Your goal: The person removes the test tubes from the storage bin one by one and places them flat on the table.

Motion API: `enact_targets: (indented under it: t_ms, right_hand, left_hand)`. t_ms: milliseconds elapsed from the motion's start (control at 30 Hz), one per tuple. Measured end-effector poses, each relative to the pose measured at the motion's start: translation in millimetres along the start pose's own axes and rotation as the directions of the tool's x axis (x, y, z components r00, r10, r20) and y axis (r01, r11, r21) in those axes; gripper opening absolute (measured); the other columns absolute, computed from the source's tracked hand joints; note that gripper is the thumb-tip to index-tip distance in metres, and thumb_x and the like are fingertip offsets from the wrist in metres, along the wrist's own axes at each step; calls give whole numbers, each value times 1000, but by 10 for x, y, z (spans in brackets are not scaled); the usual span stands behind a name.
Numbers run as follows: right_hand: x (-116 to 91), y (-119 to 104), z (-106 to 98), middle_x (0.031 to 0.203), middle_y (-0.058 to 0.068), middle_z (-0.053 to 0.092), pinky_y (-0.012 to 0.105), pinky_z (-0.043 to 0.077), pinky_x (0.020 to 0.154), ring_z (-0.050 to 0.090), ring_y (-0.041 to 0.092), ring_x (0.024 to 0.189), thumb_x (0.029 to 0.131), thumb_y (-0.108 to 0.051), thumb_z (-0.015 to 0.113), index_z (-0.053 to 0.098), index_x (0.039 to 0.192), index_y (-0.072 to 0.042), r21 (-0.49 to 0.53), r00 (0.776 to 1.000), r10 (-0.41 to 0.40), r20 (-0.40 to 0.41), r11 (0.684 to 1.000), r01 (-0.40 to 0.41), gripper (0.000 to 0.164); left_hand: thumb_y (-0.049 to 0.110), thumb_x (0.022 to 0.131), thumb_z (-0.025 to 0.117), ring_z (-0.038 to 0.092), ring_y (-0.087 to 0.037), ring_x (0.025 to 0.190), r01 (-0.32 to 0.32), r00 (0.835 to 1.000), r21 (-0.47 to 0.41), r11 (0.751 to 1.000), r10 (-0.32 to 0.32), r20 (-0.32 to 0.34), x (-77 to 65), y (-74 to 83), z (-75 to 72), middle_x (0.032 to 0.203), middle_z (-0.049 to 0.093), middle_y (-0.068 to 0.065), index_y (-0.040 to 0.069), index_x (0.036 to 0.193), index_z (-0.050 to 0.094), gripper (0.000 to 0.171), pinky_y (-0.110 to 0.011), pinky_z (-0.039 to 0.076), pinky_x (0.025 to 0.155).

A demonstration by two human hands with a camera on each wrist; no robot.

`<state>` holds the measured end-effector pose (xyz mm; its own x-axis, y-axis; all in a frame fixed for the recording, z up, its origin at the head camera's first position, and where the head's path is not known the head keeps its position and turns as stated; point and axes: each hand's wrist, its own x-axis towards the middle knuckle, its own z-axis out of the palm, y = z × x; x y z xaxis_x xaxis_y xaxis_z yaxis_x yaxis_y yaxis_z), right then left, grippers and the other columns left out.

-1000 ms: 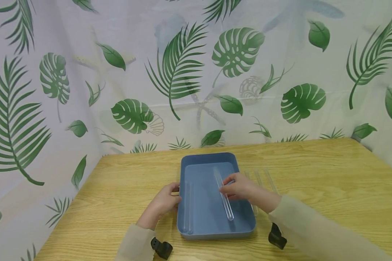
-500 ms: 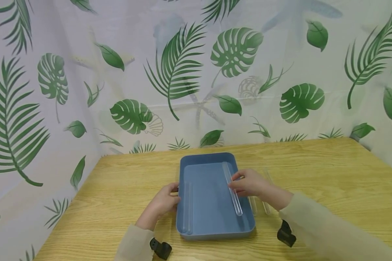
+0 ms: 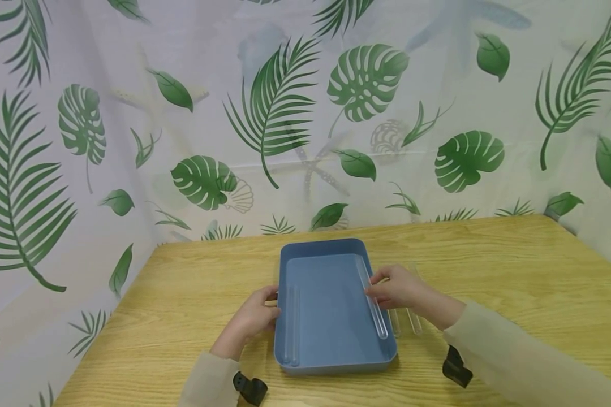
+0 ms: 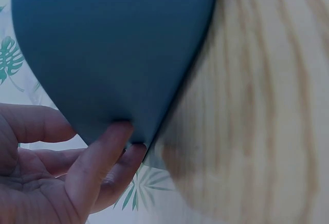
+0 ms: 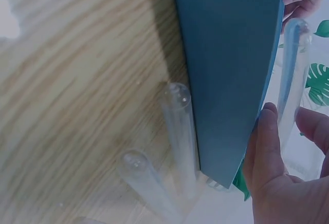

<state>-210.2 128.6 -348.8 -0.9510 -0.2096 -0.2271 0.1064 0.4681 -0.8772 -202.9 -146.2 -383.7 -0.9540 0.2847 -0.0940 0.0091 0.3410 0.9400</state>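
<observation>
A blue rectangular tray (image 3: 331, 367) rests on the wooden table. My left hand (image 3: 257, 311) holds its left wall, and in the left wrist view the fingertips press the tray's outer side (image 4: 118, 54). Over the right side of the tray, my right hand (image 3: 394, 285) pinches a clear glass test tube (image 3: 379, 322) between thumb and fingers. Its rounded end points toward the person. Two more test tubes (image 3: 295, 330) lie side by side along the tray's left inner wall. Outside the right wall, test tubes (image 3: 414, 322) lie on the table, partly hidden by my right hand.
The right wrist view shows one loose test tube (image 5: 180, 131) close beside the tray's outer wall and another tube (image 5: 146, 185) a little farther off. A leaf-printed cloth (image 3: 290, 113) hangs behind the table (image 3: 514, 282). Black wrist devices (image 3: 457, 367) sit near both sleeves.
My right hand has carried the test tube rightward across the tray, from nearer its middle to along its right inner wall. My left hand has stayed at the left wall.
</observation>
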Motion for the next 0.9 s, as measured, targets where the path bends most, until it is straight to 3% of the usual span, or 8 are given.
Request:
enact_targets:
  t_ms: [900]
  right_hand:
    - [-94,222,-340,92,17,55,34,51,68,59,17,76,85,-8,55,41,109,17,11,999,-21,25,1000,20,37]
  left_hand:
    - [-7,85,42,51,-35,101,13,1000,-4,1000,-13,-1,7,-8,-7,125,37,-29,-10,132,29,49,-39,51,66]
